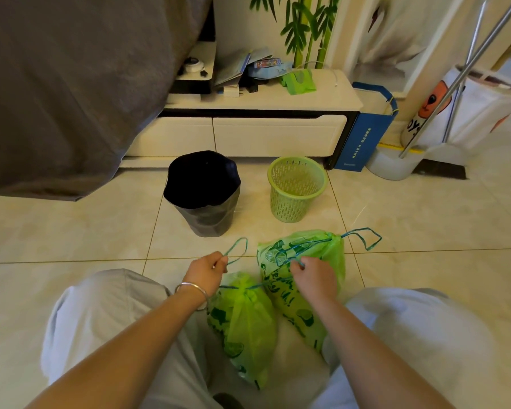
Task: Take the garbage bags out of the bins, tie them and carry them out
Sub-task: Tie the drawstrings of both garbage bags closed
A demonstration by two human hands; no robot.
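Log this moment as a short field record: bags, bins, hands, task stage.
near bag: green, neck cinched, between the knees
far bag: green, closed, lying on the floor tiles
left hand: pinches blue drawstring loop
right hand: pinches the drawstring's other end
green bin: unlined
black bin: lined with a black bag
stage: tying the near bag

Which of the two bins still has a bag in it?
The dark bin, left of the green basket: a black liner covers its rim; the basket's mesh is bare.
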